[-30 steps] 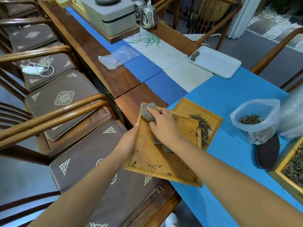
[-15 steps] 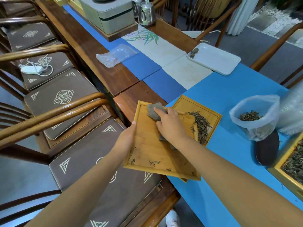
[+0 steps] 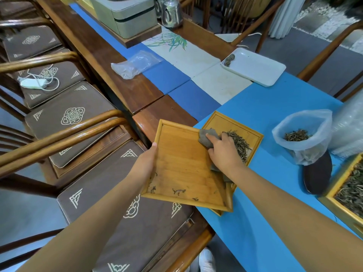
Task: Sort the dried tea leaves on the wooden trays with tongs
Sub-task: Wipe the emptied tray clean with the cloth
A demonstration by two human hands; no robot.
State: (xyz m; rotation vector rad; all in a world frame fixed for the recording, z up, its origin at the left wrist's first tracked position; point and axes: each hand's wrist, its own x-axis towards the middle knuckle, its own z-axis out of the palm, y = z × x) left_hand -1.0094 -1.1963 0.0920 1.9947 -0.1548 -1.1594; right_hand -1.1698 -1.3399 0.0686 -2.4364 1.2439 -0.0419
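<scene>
- I see blue cloth (image 3: 275, 118) over the wooden tabletop (image 3: 125, 75); cushioned chairs (image 3: 82, 122) left.
- Left hand (image 3: 146, 163) fingers grip the tilted tray (image 3: 182, 167) edge.
- Right hand (image 3: 224, 152) fingers press a rag (image 3: 206, 137) flat.
- Leaves (image 3: 240, 143) lie on the second tray (image 3: 253, 134) beneath.

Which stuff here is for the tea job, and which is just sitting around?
For the job:
- wooden tray, held by the left hand
- grey cloth under the right hand
- second tray with the tea pile
- bag of tea leaves

Lying about:
- white tray
- empty plastic bag
- metal kettle
- charger on a chair
</scene>
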